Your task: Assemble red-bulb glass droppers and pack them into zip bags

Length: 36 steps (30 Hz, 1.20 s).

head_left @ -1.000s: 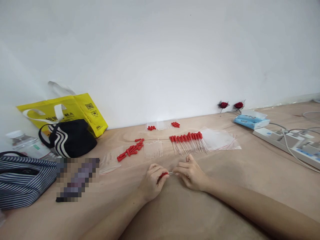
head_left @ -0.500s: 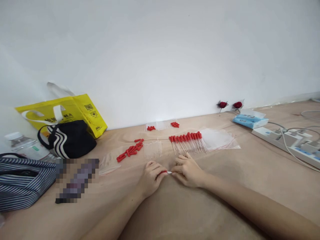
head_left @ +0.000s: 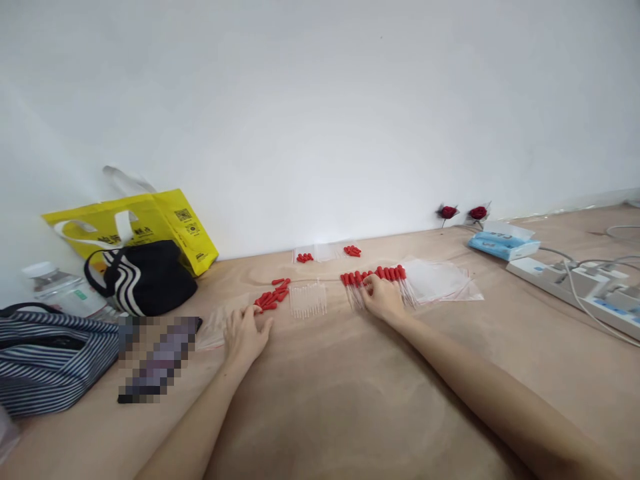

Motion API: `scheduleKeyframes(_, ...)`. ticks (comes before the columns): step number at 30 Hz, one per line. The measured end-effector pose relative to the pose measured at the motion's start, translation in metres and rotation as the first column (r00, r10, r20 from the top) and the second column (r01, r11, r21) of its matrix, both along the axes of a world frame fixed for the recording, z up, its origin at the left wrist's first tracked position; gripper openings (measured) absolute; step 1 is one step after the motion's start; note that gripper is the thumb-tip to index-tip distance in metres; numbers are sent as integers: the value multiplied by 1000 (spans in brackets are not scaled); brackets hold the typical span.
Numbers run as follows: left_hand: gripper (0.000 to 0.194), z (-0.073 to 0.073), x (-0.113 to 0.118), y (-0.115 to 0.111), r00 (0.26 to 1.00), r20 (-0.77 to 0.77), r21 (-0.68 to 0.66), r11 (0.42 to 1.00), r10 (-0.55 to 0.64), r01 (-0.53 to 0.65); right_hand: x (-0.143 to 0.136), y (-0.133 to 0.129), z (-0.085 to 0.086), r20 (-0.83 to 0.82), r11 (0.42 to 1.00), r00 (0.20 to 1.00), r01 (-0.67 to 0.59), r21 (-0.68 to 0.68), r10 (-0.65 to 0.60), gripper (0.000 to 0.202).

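Observation:
My left hand (head_left: pixel 246 339) reaches to the pile of red rubber bulbs (head_left: pixel 273 297). Its fingertips touch the nearest bulbs, with the thumb spread wide of the fingers. Over at the row of droppers (head_left: pixel 397 275), clear thin tubes topped with red bulbs, my right hand (head_left: pixel 383 297) has its fingers closed on a dropper at the row's middle. That hand covers part of the row. Between the two hands lies a neat line of bare clear tubes (head_left: pixel 309 300).
Clear plastic bags (head_left: pixel 435 280) lie right of the droppers. Another bag (head_left: pixel 325 252) with two small red clusters is by the wall. Left stand a yellow bag (head_left: pixel 165 213), a black pouch (head_left: pixel 155 280) and a striped bag (head_left: pixel 55 360). A power strip (head_left: pixel 545 273) sits right.
My hands have parted from the bulb and tube they held together. The left moved left to the bulb pile; the right went forward to the dropper row.

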<state>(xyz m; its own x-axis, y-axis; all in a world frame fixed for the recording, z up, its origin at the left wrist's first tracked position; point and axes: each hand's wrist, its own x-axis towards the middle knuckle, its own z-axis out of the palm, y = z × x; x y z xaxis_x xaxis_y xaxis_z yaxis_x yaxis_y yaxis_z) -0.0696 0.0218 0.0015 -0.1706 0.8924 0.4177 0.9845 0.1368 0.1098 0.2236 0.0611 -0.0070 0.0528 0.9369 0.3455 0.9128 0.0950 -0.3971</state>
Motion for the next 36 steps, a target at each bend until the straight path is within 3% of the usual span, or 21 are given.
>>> scheduleKeyframes(11,16,-8,-24,13,994,4,-33,994,-106,106,-10,4,-4,97,999,995,17,-49,-12,19)
scheduleKeyframes(17,21,-5,-21,12,997,-20,-15,997,-80,80,-37,-3,6,112,996,990,-89,1,88,24)
scheduleKeyframes(23,33,0,-13,12,988,-139,68,996,65,-56,-79,5,12,82,991,997,4,-135,7,33)
scheduleKeyframes(30,32,-7,-13,20,989,-141,11,999,47,-46,-95,19,10,48,964,998,43,-261,-32,28)
scheduleKeyframes(36,24,-4,-14,20,996,-78,89,996,35,-28,-101,25,12,40,936,999,39,-350,-26,26)
